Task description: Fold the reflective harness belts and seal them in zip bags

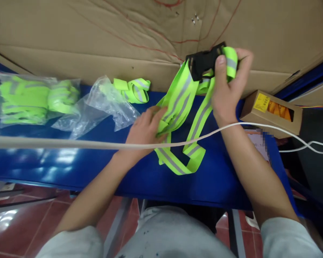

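Note:
A neon yellow-green reflective strap (177, 102) with a grey stripe hangs between my hands. My right hand (228, 84) grips it at the black side-release buckle (204, 61), thumb pressed on the buckle's edge and a loop of strap in front of the fingers. Lower and to the left, my left hand (148, 128) is closed on the folded layers of the same strap; its fingertips are partly hidden. A loose loop of the strap droops onto the blue table (150, 179) between my forearms.
Left of my hands lie a coiled reflective strap (136, 89), crumpled clear plastic bags (97, 107) and bagged straps (24, 98). A small cardboard box (271, 111) with orange contents stands right. A white cable (78, 144) crosses the view. Brown cardboard (83, 43) lines the back.

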### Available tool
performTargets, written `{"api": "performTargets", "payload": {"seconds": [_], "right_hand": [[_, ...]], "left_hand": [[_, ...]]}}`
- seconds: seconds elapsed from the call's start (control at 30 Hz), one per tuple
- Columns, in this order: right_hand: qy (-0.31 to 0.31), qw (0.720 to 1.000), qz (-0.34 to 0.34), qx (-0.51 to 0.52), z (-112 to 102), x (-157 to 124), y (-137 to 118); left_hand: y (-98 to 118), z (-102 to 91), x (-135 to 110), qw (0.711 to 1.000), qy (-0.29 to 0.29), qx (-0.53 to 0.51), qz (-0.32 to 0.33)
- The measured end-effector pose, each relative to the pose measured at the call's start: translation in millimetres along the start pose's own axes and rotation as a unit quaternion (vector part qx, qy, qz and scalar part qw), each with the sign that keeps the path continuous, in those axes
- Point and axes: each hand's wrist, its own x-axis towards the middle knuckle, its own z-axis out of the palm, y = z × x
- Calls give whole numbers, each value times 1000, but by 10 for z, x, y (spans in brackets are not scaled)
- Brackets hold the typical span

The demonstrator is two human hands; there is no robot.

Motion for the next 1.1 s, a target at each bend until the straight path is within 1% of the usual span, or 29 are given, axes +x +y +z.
{"api": "performTargets", "payload": {"seconds": [0.07,0.1,0.13,0.17,0.23,0.27,0.3,0.33,0.37,0.43,0.47,0.53,0.57,0.63,0.73,0.83,0.97,1.03,1.1], "right_hand": [[15,1000,-8,-16,-67,119,32],[17,999,-13,-26,-96,167,45],[13,999,-15,-30,-119,203,50],[5,1000,-14,-23,-135,226,47],[-39,999,5,10,-141,230,15],[-70,997,20,30,-133,214,-11],[-107,992,35,48,-118,188,-40],[-148,986,47,66,-98,154,-69],[-192,976,57,84,-75,115,-98],[-278,950,77,116,-25,23,-152],[-319,935,91,128,1,-27,-178],[-384,905,121,140,53,-130,-227],[-404,894,134,141,79,-180,-248],[-424,883,149,137,128,-267,-278],[-424,885,153,117,179,-354,-293],[-432,886,142,92,196,-403,-304],[-464,869,139,102,198,-468,-349],[-474,861,144,111,201,-501,-364],[-479,860,142,103,205,-526,-365]], "left_hand": [[-165,-87,18,995,48,-11,-92],[-252,-142,29,989,82,-24,-124],[-330,-198,41,982,126,-40,-139],[-391,-252,52,973,174,-55,-138],[-437,-332,71,956,264,-62,-110],[-415,-350,76,950,294,-52,-90],[-362,-350,77,947,311,-39,-69],[-285,-335,74,948,313,-29,-46],[-191,-307,68,954,300,-24,-19],[1,-229,52,965,257,-36,31],[80,-188,44,969,238,-42,43],[169,-111,31,976,212,-42,36],[179,-78,27,978,203,-43,24],[149,-20,23,981,184,-58,-4],[72,43,22,982,157,-95,-34],[37,68,21,985,134,-98,-52],[10,69,19,983,91,-132,-89],[-7,72,19,986,70,-117,-99],[-13,76,19,991,57,-65,-102]]}}
